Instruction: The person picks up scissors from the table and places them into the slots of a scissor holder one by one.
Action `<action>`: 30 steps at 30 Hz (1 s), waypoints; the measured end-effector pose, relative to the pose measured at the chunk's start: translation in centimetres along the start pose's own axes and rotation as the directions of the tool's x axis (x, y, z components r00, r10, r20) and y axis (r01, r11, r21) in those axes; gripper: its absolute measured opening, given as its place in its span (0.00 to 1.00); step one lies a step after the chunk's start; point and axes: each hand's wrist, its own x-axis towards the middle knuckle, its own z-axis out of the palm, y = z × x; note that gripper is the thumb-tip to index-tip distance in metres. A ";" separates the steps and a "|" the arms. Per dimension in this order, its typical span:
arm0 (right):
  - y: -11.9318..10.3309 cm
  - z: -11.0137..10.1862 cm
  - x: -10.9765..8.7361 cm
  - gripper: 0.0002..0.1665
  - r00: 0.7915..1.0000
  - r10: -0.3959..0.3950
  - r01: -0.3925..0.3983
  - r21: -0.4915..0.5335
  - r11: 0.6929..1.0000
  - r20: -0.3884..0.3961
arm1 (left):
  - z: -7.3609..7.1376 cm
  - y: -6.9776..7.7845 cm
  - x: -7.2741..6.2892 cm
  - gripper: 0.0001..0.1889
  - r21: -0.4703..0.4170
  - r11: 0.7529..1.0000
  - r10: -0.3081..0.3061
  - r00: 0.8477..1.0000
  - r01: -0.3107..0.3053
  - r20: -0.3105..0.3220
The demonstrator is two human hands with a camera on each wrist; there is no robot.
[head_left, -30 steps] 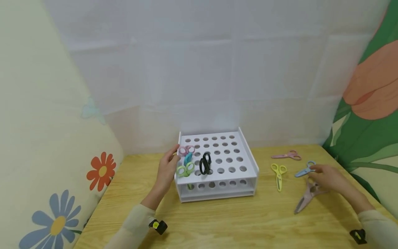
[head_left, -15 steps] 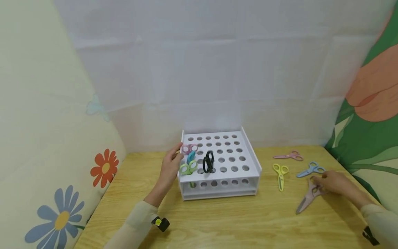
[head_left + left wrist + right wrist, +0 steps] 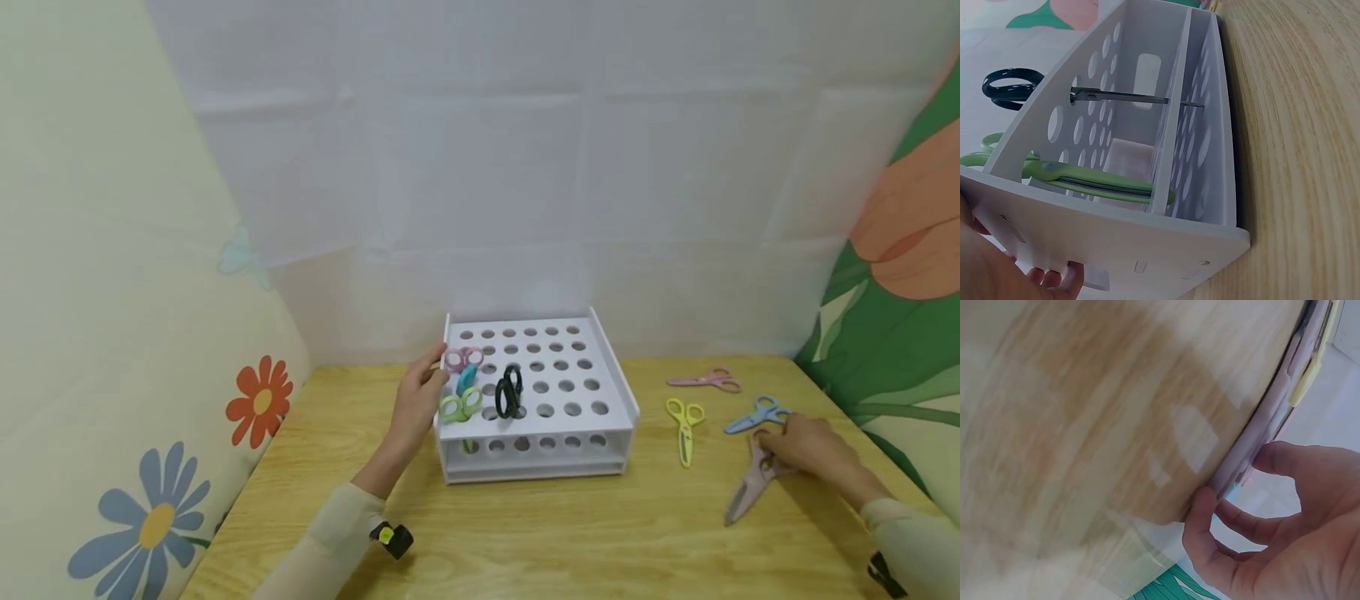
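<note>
What had just changed was on the right of the frame: the right hand had come down off the blue scissors a second earlier and settled on the large dusty-pink scissors. From its own wrist I saw the thumb on one side of the handle and the fingers on the other, a pinch. That big pair lay flat at the lower right of the table, blades toward the bottom of the frame. As I judged it, the work had passed to this pair, though it hadn't left the tabletop.

The blue pair lay just above the hand; I couldn't tell if they touched. Left of it sat the yellow scissors, and above them the small pink scissors, both where they had been.

The left hand, well apart from the other, hadn't stirred from the left wall of the white rack at the frame's centre, fingers curled on it. The rack's load was unchanged: green scissors, black scissors, a teal handle and pink loops.
</note>
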 end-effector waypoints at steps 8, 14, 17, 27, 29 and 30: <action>0.4 0.3 0.5 0.26 0.999 0.020 -0.021 -0.003 1.000 -0.039 | 0.1 0.1 0.1 0.26 -0.002 1.000 0.001 1.000 -0.001 -0.003; 0.5 0.5 0.5 0.25 0.998 0.009 -0.005 0.072 0.997 -0.066 | 0.0 0.2 0.1 0.26 0.009 1.000 -0.006 1.000 0.006 -0.001; 0.5 0.2 0.5 0.26 0.999 0.022 -0.015 0.144 0.989 -0.046 | 0.1 0.2 0.1 0.27 0.014 1.000 -0.009 1.000 0.009 0.001; 0.4 -1.1 0.2 0.36 0.997 0.075 -0.075 0.397 0.915 0.015 | 0.0 0.1 0.0 0.26 0.026 0.999 -0.030 1.000 0.030 0.003; 0.3 -1.1 0.0 0.35 0.997 0.079 -0.079 0.467 0.881 0.020 | 0.0 0.0 0.0 0.26 0.025 0.999 -0.028 1.000 0.028 0.001; 0.2 -1.1 0.0 0.34 0.997 0.077 -0.077 0.495 0.866 0.020 | 0.1 0.0 0.0 0.26 0.024 0.999 -0.026 1.000 0.026 0.000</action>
